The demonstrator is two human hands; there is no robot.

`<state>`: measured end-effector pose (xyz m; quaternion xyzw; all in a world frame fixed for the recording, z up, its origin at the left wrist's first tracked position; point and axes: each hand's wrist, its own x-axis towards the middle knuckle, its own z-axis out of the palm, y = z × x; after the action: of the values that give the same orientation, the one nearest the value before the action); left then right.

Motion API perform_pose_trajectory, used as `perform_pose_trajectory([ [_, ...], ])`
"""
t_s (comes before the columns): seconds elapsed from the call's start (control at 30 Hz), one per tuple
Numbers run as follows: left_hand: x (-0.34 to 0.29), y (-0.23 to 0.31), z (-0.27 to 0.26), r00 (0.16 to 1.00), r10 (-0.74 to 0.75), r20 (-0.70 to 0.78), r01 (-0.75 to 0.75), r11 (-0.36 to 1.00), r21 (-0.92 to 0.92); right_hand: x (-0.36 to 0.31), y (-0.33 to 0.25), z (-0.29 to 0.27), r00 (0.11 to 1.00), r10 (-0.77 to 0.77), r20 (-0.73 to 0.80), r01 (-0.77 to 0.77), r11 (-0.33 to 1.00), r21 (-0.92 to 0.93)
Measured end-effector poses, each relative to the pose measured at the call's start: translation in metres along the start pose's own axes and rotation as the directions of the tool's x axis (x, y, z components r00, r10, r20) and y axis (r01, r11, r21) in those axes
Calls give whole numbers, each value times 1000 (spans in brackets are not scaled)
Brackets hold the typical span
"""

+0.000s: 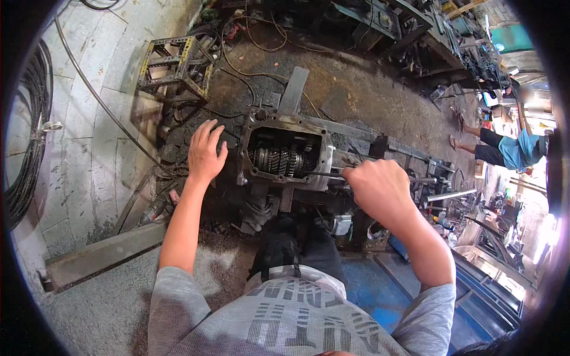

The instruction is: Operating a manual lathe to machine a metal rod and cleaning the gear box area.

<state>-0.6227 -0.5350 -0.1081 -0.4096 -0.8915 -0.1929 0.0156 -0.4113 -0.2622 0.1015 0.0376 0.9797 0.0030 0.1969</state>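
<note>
In front of me lies an open metal gearbox housing [323, 157], with a flat bolt-holed rim and a greasy dark inside. A row of gears [282, 161] on a shaft shows through its opening. My right hand [379, 185] is closed in a fist at the housing's right side. From it a thin dark metal rod [323, 174] points left, its far end over the gears; its handle is hidden in my fist. My left hand [206, 149] is left of the housing, fingers apart, holding nothing.
A yellow-and-black metal frame stand [172, 65] stands at the far left, near the pale wall. Cables [255, 74] trail over the dirty floor. A steel beam [107, 252] lies at the left. Workbenches stand far right, where another person [513, 148] is.
</note>
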Motion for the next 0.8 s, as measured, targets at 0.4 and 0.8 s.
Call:
perform_pose_trajectory([
  [0.4,24,4,0,979,-129,156,107,984,142,28,-26,1,996,-66,54,69,996,-55],
  [0.8,22,2,1,992,-105,70,100,992,83,24,-41,13,999,-22,-28,16,986,-166],
])
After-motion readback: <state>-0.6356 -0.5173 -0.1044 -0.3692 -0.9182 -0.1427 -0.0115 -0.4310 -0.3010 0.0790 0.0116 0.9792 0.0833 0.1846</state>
